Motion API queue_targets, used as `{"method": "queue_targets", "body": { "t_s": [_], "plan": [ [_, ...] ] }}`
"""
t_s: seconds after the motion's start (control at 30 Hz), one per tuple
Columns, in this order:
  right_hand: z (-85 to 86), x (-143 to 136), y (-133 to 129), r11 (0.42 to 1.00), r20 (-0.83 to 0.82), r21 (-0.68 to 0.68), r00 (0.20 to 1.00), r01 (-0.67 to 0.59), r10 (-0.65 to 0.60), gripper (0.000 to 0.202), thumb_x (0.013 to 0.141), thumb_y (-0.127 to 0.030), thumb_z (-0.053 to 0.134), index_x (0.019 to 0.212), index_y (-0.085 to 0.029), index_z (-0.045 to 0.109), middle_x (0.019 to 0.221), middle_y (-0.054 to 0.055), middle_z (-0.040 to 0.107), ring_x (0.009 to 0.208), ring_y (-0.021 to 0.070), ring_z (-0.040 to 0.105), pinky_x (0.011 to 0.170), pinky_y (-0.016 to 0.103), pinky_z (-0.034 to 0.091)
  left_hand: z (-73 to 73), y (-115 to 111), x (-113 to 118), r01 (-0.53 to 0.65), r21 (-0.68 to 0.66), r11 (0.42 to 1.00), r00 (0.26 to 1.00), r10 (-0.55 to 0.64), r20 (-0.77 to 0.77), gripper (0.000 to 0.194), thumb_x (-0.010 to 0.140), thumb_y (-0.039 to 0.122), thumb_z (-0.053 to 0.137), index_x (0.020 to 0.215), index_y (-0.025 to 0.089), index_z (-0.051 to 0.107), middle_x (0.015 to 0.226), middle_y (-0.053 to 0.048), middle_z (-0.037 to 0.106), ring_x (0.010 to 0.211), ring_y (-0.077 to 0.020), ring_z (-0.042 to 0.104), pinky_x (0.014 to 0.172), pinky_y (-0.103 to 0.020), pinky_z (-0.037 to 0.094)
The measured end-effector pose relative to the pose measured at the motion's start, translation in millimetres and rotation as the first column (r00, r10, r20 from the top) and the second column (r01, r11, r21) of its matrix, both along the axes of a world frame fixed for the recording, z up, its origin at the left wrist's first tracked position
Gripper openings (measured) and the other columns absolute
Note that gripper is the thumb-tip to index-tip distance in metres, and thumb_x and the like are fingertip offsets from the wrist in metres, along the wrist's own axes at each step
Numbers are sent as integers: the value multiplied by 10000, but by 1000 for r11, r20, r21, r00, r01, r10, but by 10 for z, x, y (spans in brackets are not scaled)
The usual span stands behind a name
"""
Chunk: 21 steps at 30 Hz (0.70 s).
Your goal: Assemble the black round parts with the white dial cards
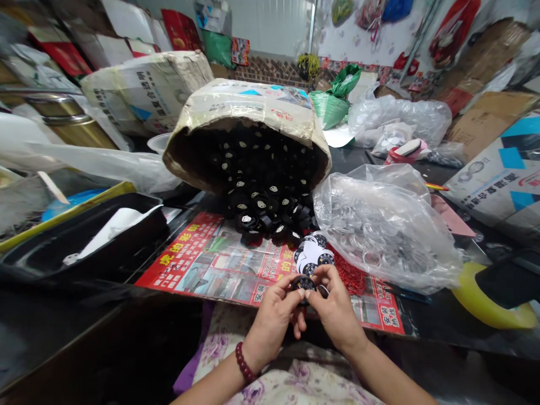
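Near the table's front edge, my left hand (274,309) and my right hand (335,306) pinch a small round black piece (303,283) between them, both thumbs on its near face. A dark red bead bracelet circles my left wrist. Just beyond my fingers lie round printed discs (310,254), white and black, in a loose cluster. Beside them is a heap of small red parts (348,270). Many black round pieces (261,202) spill from a tipped box (248,101) onto the red printed sheet (202,253).
A clear plastic bag of ring-shaped parts (383,230) lies at the right, with a yellow tape roll (491,298) beyond it. On the left are a black tray (84,236) holding white paper and a gold-coloured flask (76,121). Cartons stand behind.
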State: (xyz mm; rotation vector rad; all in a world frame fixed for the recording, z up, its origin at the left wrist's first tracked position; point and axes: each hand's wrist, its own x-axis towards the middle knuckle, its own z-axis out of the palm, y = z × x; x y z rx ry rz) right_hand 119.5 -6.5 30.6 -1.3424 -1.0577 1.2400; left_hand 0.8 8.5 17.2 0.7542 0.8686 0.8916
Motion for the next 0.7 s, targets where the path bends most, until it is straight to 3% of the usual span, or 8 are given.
{"method": "queue_targets", "body": {
  "t_s": [0.13, 0.27, 0.33, 0.43, 0.53, 0.63, 0.7],
  "plan": [
    [-44, -56, 11, 998, -25, 2, 998, 66, -66, 212, 714, -170, 563, 848, -224, 408, 808, -32, 495, 698, 110, 501, 591, 206, 424, -17, 9, 12, -13, -3, 1000, 999, 13, -38, 246, 763, 274, 596, 974, 161, 542, 565, 50, 588, 294, -64, 484, 249, -134, 357],
    [-72, -13, 25, 998, 236, 57, 971, 33, -46, 129, 760, -178, 544, 839, -212, 448, 783, -17, 525, 727, 145, 517, 663, 261, 434, -8, 72, -18, 13, -41, 999, 997, -16, -75, 318, 769, 299, 611, 1038, 154, 522, 525, 47, 588, 303, -75, 491, 257, -134, 364],
    [-49, 32, 13, 985, 445, 171, 894, -26, -53, 135, 795, -161, 523, 922, -201, 502, 870, 23, 570, 821, 176, 535, 748, 297, 431, 1, 107, -44, 45, -60, 997, 997, -49, -64, 375, 770, 337, 627, 1079, 167, 502, 559, 40, 603, 336, -89, 528, 266, -142, 380],
    [-15, 72, -15, 930, 695, 298, 716, -213, -59, 171, 849, -123, 449, 972, -191, 546, 1005, 82, 582, 922, 207, 535, 804, 324, 425, -15, 128, -67, 110, -17, 994, 991, -111, -70, 473, 767, 399, 638, 1154, 186, 468, 582, 32, 613, 392, -118, 578, 279, -154, 401],
    [-36, 45, -27, 896, 821, 323, 562, -305, -105, 185, 888, -130, 382, 857, -172, 560, 913, 98, 590, 840, 212, 546, 736, 323, 441, -78, 98, -44, 130, 25, 991, 987, -127, -96, 543, 756, 430, 649, 1191, 169, 458, 473, 46, 577, 350, -124, 546, 267, -155, 385],
    [-74, -1, -16, 884, 830, 382, 521, -271, -199, 211, 899, -154, 367, 774, -167, 537, 799, 86, 580, 763, 210, 539, 680, 319, 439, -131, 57, 4, 106, -75, 992, 994, -106, 7, 465, 778, 454, 616, 1120, 158, 510, 377, 65, 511, 292, -101, 476, 256, -143, 357],
    [-62, 38, 3, 884, 795, 395, 574, -249, -194, 207, 908, -176, 386, 767, -173, 538, 777, 69, 584, 738, 195, 545, 654, 294, 437, -127, 57, 13, 93, -152, 984, 994, -81, 79, 380, 781, 459, 611, 1009, 161, 556, 406, 58, 515, 301, -87, 472, 256, -133, 344]
  ]
}}
